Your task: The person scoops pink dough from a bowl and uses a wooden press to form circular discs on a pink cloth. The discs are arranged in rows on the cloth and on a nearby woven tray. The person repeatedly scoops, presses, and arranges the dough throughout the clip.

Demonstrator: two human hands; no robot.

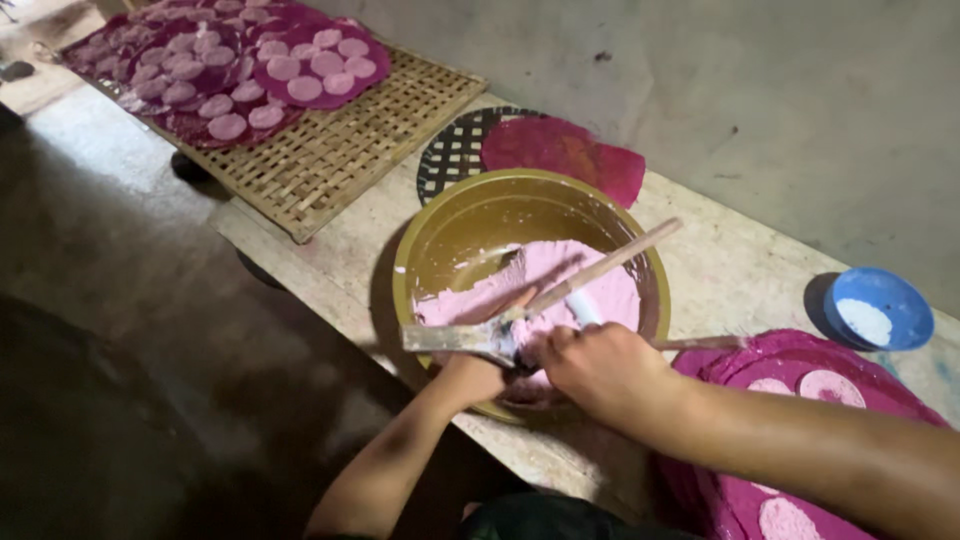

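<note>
From the head view, your left hand (470, 378) is clamped on a flat batter-coated scraper (455, 338) at the near rim of the round olive-yellow bowl (430, 235) of pink batter (560, 285). Your right hand (600, 370) is closed around a white spoon (583, 308) beside a long wooden stick (610, 262) leaning in the bowl. The bowl sits on a pale, stained concrete bench (720, 270) against a grey wall (780, 90). A woven bamboo tray (340, 150) carries pink discs; a small blue bowl (880, 310) stands to your right. The floor (120, 300) is dark.
</note>
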